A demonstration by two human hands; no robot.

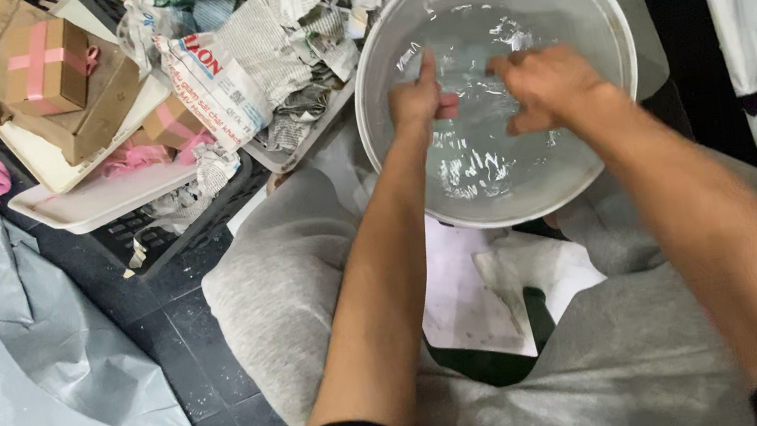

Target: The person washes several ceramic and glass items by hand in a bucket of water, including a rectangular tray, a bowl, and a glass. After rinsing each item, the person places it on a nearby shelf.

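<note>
Both hands work inside a round white basin [614, 24] of clear water that sits just past the person's knees, its near rim touching the grey trouser cloth [288, 278]. The left hand [414, 99] is closed into a loose fist around a small pink object [449, 106], with one finger pointing straight up toward the far rim; only a tip of the pink piece shows beside the knuckles, too small to tell its kind. The right hand [549, 85] hovers just beside it, blurred, fingers curled downward over the water; whether it grips anything cannot be told. The two hands are near each other at the basin's middle, with open water on all sides between them and the rim, widest toward the near edge. To the basin's left, crumpled newspaper [268, 28] presses right against the rim, filling a shallow tray. Further left a white tray [93, 202] carries small brown cardboard boxes [46, 63] tied with pink ribbon, well apart from the hands. A grey tarpaulin [33, 399] covers the dark tiled floor [188, 355] at the left, with a bare strip of tiles between it and the left knee. A sheet of white paper [463, 301] lies on the lap below the basin.
</note>
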